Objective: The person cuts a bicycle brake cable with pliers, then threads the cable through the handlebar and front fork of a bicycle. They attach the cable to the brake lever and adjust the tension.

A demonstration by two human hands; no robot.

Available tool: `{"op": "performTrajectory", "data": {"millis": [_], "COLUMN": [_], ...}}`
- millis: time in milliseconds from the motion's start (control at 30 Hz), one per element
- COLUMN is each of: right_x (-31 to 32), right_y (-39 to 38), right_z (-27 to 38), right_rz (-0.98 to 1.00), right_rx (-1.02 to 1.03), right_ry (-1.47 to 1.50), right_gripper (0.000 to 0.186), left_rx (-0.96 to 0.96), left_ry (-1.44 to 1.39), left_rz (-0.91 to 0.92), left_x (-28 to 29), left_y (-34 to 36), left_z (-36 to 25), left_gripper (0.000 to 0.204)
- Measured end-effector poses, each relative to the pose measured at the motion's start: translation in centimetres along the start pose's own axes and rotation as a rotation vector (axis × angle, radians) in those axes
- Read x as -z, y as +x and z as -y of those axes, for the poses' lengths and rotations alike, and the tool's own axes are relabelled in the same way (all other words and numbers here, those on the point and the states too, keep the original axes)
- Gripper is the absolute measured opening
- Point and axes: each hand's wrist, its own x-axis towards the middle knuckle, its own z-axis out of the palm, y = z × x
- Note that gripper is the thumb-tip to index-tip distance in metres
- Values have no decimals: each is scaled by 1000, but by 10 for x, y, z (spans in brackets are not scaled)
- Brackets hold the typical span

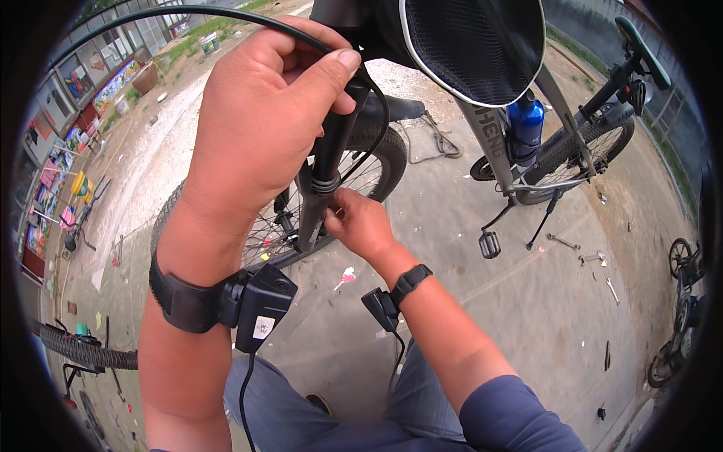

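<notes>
A black cable (188,10) arcs in from the upper left. My left hand (260,113) pinches it between thumb and curled fingers, in front of the bicycle's handlebar area. Past the thumb the cable loops down beside the dark suspension fork (311,215). Lower down, my right hand (363,226) has its fingers bent together against the side of that fork leg. What they hold, if anything, is hidden. Behind the fork stands the spoked front wheel (380,162). A black mesh bag with white piping (478,49) sits on the frame, right of my left hand.
A blue bottle (525,129) is mounted on the grey frame. The kickstand (544,220) and a pedal (489,245) reach low on the right. Wrenches (563,241) lie on the concrete. Another tyre (86,350) is at lower left, and a parked bike (681,320) at far right.
</notes>
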Motion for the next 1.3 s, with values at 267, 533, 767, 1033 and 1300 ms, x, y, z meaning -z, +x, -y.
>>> {"op": "performTrajectory", "data": {"millis": [267, 533, 767, 1033, 1300], "right_x": [12, 18, 15, -8, -18], "right_y": [11, 20, 25, 25, 31], "right_z": [-10, -10, -13, -52, -62], "right_rz": [107, 169, 164, 372, 418], "right_rx": [128, 208, 212, 78, 39], "right_ry": [-98, -161, -186, -220, -158], "right_gripper": [17, 17, 20, 18, 19], "left_rx": [-6, -62, -17, -22, -6], "left_ry": [-72, -115, -99, -120, -117], "left_rz": [-53, -43, -41, -26, -9], "left_x": [-7, 1, 3, 1, 5], "left_y": [6, 7, 1, 3, 4], "left_z": [-23, -4, -6, -5, -7], "left_gripper": [12, 14, 16, 15, 15]}}
